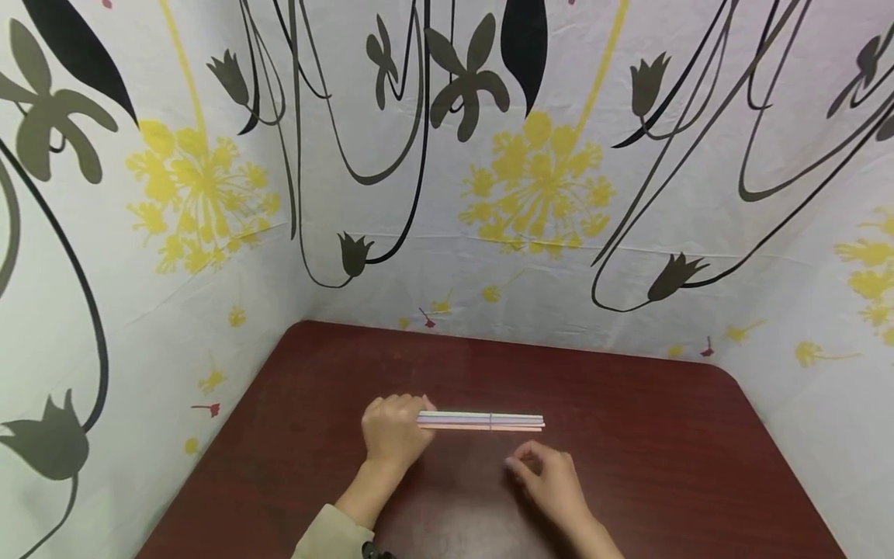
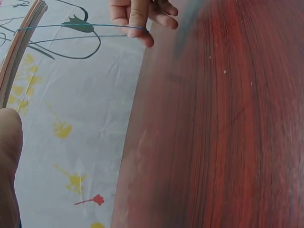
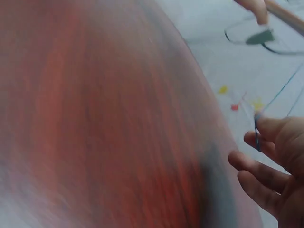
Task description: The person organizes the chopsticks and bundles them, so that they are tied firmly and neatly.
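My left hand (image 1: 396, 431) grips one end of a bundle of thin pastel sticks (image 1: 454, 420), white, lilac, pink and orange, held level above the table. Whether they are straws or another kind of stick, I cannot tell. A thin blue rubber band (image 2: 95, 25) crosses the bundle near its free end and stretches as two strands to my right hand (image 1: 555, 477). That hand is apart from the sticks, thumb and forefinger pinching the band, the other fingers loosely bent. In the right wrist view the band (image 3: 257, 135) runs over the thumb tip to a finger.
Both hands work over a dark red wood-grain table (image 1: 628, 411) with rounded far corners. White cloth (image 1: 391, 210) printed with grey tulips and yellow flowers hangs behind it and along its sides.
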Demonstrator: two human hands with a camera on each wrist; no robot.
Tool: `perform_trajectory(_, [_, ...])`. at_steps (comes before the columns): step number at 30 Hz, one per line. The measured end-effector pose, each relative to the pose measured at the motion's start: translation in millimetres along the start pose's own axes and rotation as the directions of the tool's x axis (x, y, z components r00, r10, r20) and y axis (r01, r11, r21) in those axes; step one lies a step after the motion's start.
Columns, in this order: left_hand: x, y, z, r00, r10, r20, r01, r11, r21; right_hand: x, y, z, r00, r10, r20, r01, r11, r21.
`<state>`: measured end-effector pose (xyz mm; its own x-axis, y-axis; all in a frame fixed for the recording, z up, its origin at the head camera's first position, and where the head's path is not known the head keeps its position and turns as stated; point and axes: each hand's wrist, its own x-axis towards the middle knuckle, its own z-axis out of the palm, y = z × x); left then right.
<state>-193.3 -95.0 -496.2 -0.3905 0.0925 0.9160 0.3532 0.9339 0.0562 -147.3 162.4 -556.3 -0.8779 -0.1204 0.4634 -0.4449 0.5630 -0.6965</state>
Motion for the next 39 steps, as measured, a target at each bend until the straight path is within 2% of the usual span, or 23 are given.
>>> perform_trajectory(2, [-0.6, 0.6, 0.1, 1.000, -0.002, 0.010, 0.002, 1.000, -0.001, -3.7, -7.0, 6.5, 0.989, -0.142, 0.041, 0.141, 0.990, 0.029])
perform_trajectory(3, [-1.3, 0.6, -0.1, 1.000, -0.004, 0.018, 0.003, 1.000, 0.005, -5.9, -11.9, 10.4, 0.972, -0.226, 0.067, 0.222, 0.973, 0.063])
perform_trajectory(4, [-2.0, 0.3, -0.4, 1.000, -0.008, 0.028, 0.008, 1.000, 0.008, -7.9, -17.0, 14.7, 0.944, -0.318, 0.086, 0.309, 0.946, 0.097])
perform_trajectory(6, [-4.0, -1.4, -0.9, 0.998, -0.018, 0.056, 0.018, 1.000, 0.017, -11.3, -28.2, 23.0, 0.860, -0.501, 0.096, 0.483, 0.861, 0.158])
perform_trajectory(8, [-6.5, -4.0, -1.0, 0.996, -0.030, 0.090, 0.027, 0.999, 0.029, -13.8, -38.8, 29.2, 0.771, -0.632, 0.079, 0.614, 0.770, 0.175])
perform_trajectory(11, [-9.3, -7.6, -0.8, 0.988, -0.043, 0.145, 0.037, 0.998, 0.042, -13.9, -49.4, 33.3, 0.650, -0.760, -0.003, 0.758, 0.648, 0.073])
perform_trajectory(13, [-9.9, -8.8, -0.6, 0.984, -0.055, 0.172, 0.049, 0.998, 0.041, -12.5, -53.7, 32.2, 0.606, -0.793, -0.056, 0.795, 0.606, 0.020])
perform_trajectory(14, [-9.9, -9.0, -0.5, 0.982, -0.063, 0.179, 0.057, 0.998, 0.037, -11.8, -56.2, 31.0, 0.594, -0.800, -0.085, 0.803, 0.596, -0.003])
perform_trajectory(16, [-9.3, -8.2, -0.8, 0.978, -0.082, 0.191, 0.078, 0.997, 0.027, -11.2, -61.8, 28.7, 0.610, -0.779, -0.148, 0.790, 0.611, 0.044])
perform_trajectory(18, [-8.5, -6.7, -0.8, 0.976, -0.092, 0.199, 0.091, 0.996, 0.016, -13.5, -64.8, 30.1, 0.657, -0.722, -0.219, 0.753, 0.641, 0.148])
perform_trajectory(19, [-8.3, -5.8, -0.6, 0.976, -0.090, 0.198, 0.090, 0.996, 0.013, -16.0, -66.2, 31.8, 0.693, -0.677, -0.249, 0.721, 0.655, 0.226])
perform_trajectory(20, [-7.9, -4.9, -0.5, 0.976, -0.084, 0.199, 0.084, 0.996, 0.012, -20.8, -66.5, 34.0, 0.748, -0.608, -0.265, 0.663, 0.684, 0.303])
perform_trajectory(21, [-7.7, -4.0, -0.3, 0.977, -0.077, 0.199, 0.075, 0.997, 0.015, -25.5, -66.0, 36.7, 0.799, -0.534, -0.277, 0.602, 0.698, 0.388])
perform_trajectory(23, [-7.6, -2.6, 0.1, 0.981, -0.053, 0.187, 0.051, 0.999, 0.019, -35.3, -63.2, 42.0, 0.884, -0.380, -0.274, 0.468, 0.730, 0.498])
perform_trajectory(25, [-8.1, -1.4, 0.3, 0.985, -0.029, 0.168, 0.027, 1.000, 0.016, -43.4, -62.6, 43.5, 0.952, -0.194, -0.235, 0.298, 0.749, 0.592])
perform_trajectory(26, [-8.5, -0.9, 0.5, 0.987, -0.021, 0.159, 0.020, 1.000, 0.008, -45.6, -61.9, 43.2, 0.968, -0.124, -0.218, 0.236, 0.747, 0.622])
perform_trajectory(27, [-8.6, -0.1, 0.4, 0.989, -0.014, 0.149, 0.015, 1.000, -0.002, -46.2, -60.6, 42.1, 0.975, -0.079, -0.207, 0.198, 0.730, 0.655])
perform_trajectory(29, [-8.8, 1.2, 0.0, 0.991, -0.005, 0.130, 0.008, 1.000, -0.024, -44.7, -57.9, 37.8, 0.984, -0.006, -0.176, 0.136, 0.660, 0.739])
perform_trajectory(31, [-8.3, 2.3, -0.5, 0.994, -0.001, 0.110, 0.005, 0.999, -0.044, -41.1, -53.9, 30.9, 0.989, 0.013, -0.145, 0.112, 0.564, 0.818])
perform_trajectory(32, [-7.8, 2.7, -0.9, 0.995, 0.002, 0.099, 0.003, 0.999, -0.048, -39.3, -48.2, 28.1, 0.992, -0.007, -0.128, 0.114, 0.504, 0.856])
perform_trajectory(34, [-6.2, 2.9, -1.6, 0.997, 0.013, 0.075, -0.010, 0.999, -0.044, -35.0, -43.1, 21.0, 0.996, -0.025, -0.085, 0.087, 0.421, 0.903])
perform_trajectory(37, [-3.3, 2.0, -2.1, 0.998, 0.052, 0.025, -0.051, 0.998, -0.039, -28.9, -35.4, 12.2, 0.994, -0.088, -0.067, 0.094, 0.355, 0.930])
perform_trajectory(39, [-1.3, 0.6, -1.9, 0.996, 0.086, -0.011, -0.087, 0.996, -0.030, -23.7, -34.0, 6.1, 0.990, -0.117, -0.084, 0.119, 0.338, 0.934])
